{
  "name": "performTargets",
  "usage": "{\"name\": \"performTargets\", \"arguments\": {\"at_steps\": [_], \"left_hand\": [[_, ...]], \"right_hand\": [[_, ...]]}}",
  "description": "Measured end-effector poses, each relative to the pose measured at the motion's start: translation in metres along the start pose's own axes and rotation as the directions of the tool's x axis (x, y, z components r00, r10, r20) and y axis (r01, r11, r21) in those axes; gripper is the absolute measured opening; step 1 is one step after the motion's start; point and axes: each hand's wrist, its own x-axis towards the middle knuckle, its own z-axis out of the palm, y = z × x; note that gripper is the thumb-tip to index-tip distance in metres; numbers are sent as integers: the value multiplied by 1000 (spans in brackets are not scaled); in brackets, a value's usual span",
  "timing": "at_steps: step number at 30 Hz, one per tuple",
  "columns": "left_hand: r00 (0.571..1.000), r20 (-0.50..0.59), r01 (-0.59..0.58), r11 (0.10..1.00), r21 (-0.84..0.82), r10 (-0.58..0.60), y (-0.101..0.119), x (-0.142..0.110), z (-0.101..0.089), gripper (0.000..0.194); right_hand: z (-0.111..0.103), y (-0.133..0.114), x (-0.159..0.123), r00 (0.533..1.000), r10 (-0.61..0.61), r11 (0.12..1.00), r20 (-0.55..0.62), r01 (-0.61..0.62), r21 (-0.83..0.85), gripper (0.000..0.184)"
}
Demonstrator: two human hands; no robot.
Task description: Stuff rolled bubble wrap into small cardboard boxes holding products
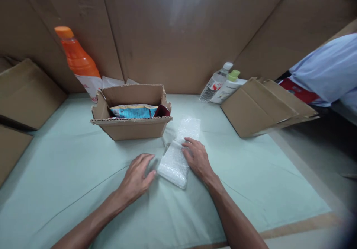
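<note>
A strip of white bubble wrap (178, 152) lies on the pale green table cover (83, 189), partly rolled into a bundle at its near end. My left hand (138, 176) rests flat beside the bundle's left edge, fingers stretched out and touching it. My right hand (196, 157) lies on the wrap's right side with fingers curled onto it. Just behind stands a small open cardboard box (132, 126) holding a blue snack packet (134, 111) and a dark red packet (163, 111).
An orange bottle (79, 61) leans behind the box at the left. A clear bottle (216, 81) and a white green-capped bottle (228, 85) stand at the back right beside flattened cardboard (262, 105). Cardboard walls surround the table. Another person's light blue sleeve (326, 70) shows at the right.
</note>
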Motion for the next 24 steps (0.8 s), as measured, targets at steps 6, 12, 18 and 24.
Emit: {"name": "performTargets", "arguments": {"at_steps": [6, 12, 18, 24], "left_hand": [[998, 39, -55, 998, -30, 56, 15, 15, 33, 33], [997, -46, -76, 983, -169, 69, 17, 0, 3, 27], [999, 31, 32, 938, -344, -23, 9, -23, -35, 49], [968, 245, 33, 940, -339, 54, 2, -42, -35, 40]], "right_hand": [[-1, -6, -5, 1000, 10, 998, -6, -10, 70, 16], [-8, -18, 1, 999, 36, 976, -5, -34, 213, 17], [-12, -41, 24, 998, -12, 981, 60, 0, 194, 18], [6, -39, 51, 992, 22, 993, 126, -36, 110, 20]]}}
